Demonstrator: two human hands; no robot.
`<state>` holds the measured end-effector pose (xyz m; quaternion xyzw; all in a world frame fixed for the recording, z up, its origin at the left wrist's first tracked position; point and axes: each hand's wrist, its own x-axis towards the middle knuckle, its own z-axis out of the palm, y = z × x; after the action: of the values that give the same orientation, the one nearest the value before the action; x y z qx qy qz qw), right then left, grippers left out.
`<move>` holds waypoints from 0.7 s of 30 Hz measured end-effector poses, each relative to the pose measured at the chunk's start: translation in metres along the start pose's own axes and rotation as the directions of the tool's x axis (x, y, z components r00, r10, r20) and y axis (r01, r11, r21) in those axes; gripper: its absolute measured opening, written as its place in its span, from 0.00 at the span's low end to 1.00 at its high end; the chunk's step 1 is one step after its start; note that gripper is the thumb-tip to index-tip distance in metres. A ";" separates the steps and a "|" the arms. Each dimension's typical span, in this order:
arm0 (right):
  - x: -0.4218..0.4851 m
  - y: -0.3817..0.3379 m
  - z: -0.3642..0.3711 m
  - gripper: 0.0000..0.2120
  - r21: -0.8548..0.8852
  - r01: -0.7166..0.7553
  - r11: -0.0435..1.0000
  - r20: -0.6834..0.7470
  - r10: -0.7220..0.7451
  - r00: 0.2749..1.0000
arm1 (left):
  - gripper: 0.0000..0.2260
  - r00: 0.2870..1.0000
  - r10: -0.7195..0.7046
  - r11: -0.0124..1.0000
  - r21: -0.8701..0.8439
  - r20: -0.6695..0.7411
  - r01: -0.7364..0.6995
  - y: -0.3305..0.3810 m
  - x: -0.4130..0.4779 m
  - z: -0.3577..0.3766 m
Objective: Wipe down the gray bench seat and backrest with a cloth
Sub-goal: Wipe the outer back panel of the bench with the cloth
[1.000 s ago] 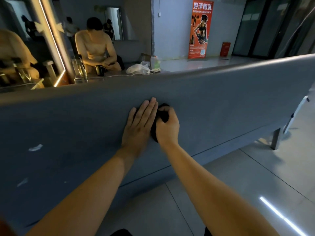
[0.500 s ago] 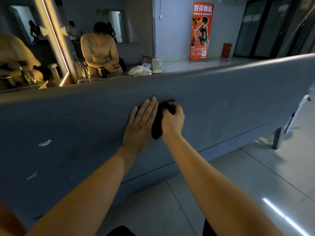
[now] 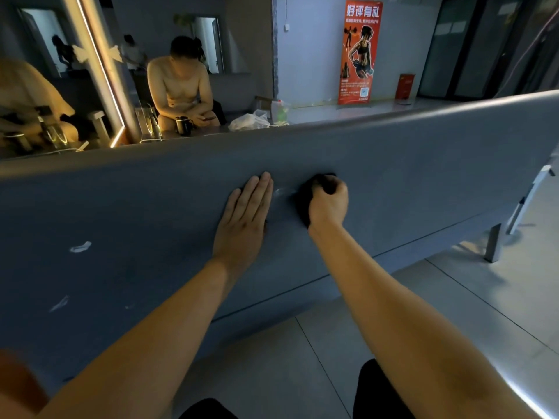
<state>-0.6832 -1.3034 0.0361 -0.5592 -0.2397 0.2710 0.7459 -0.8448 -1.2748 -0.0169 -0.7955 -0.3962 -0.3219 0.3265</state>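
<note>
**A:** Where is the cloth?

**B:** The cloth (image 3: 304, 207), dark and bunched, is under the right hand (image 3: 328, 204). That hand's fingers (image 3: 331, 186) curl round it and press it to the gray bench (image 3: 423, 182), a little below the rounded top edge.

**A:** And the left hand?

**B:** The left hand (image 3: 245, 219) lies flat on the same panel just beside it, fingers straight and together, holding nothing. A pale smear (image 3: 282, 191) sits between the two hands.

**A:** Which way does the work lie?

**B:** The bench's long axis runs left to right across the view. White scraps (image 3: 80, 247) lie well to the left, beyond the left hand. That hand is nearer to them and stands between them and the cloth. I judge a leftward stroke needs the flat hand out of the way. I cannot tell whether this panel is seat or backrest.
</note>
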 end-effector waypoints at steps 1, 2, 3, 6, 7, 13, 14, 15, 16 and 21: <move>-0.013 0.004 0.011 0.07 0.005 0.029 1.000 0.042 -0.029 0.999 | 0.39 1.000 -0.005 1.000 0.015 -0.001 0.005 0.001 0.000 0.000; -0.025 0.008 0.020 0.07 0.007 0.051 0.999 0.085 -0.051 0.995 | 0.40 1.000 -0.006 1.000 0.030 0.004 0.006 0.001 0.001 0.001; -0.035 0.011 0.026 0.07 0.004 0.062 0.998 0.136 -0.062 0.989 | 0.41 1.000 -0.009 0.999 0.047 0.012 0.008 0.001 0.001 0.002; -0.049 0.018 0.028 0.09 -0.054 0.113 0.992 0.286 -0.093 0.954 | 0.44 0.999 0.000 0.997 0.074 0.042 -0.003 -0.005 0.001 0.003; -0.046 0.018 0.025 0.10 -0.081 0.150 0.985 0.312 -0.118 0.943 | 0.45 0.999 0.009 0.997 0.076 0.051 -0.013 -0.007 0.000 0.003; 0.004 0.007 0.007 0.05 -0.010 0.010 1.000 -0.066 -0.011 0.998 | 0.38 1.000 0.015 0.999 0.028 0.019 -0.016 -0.008 -0.001 0.001; 0.006 0.006 0.009 0.04 0.004 -0.033 0.999 -0.097 0.033 0.995 | 0.38 1.000 0.013 1.000 0.027 0.018 -0.014 -0.007 -0.001 0.002; 0.004 0.007 0.013 0.04 0.013 -0.049 0.999 -0.107 0.050 0.993 | 0.38 1.000 0.015 0.999 0.035 0.014 -0.016 -0.007 0.000 0.003; -0.004 0.008 0.019 0.04 0.025 -0.046 0.999 -0.106 0.049 0.993 | 0.37 1.000 0.020 0.998 0.054 0.004 -0.020 -0.007 -0.001 0.004; -0.061 0.030 0.043 0.08 0.001 -0.002 1.000 0.170 0.001 0.985 | 0.36 0.998 0.053 0.995 0.087 0.042 -0.057 -0.010 -0.003 0.002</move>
<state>-0.7608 -1.3076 0.0147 -0.5338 -0.3018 0.3184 0.7229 -0.8540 -1.2695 -0.0182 -0.7971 -0.3945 -0.2790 0.3621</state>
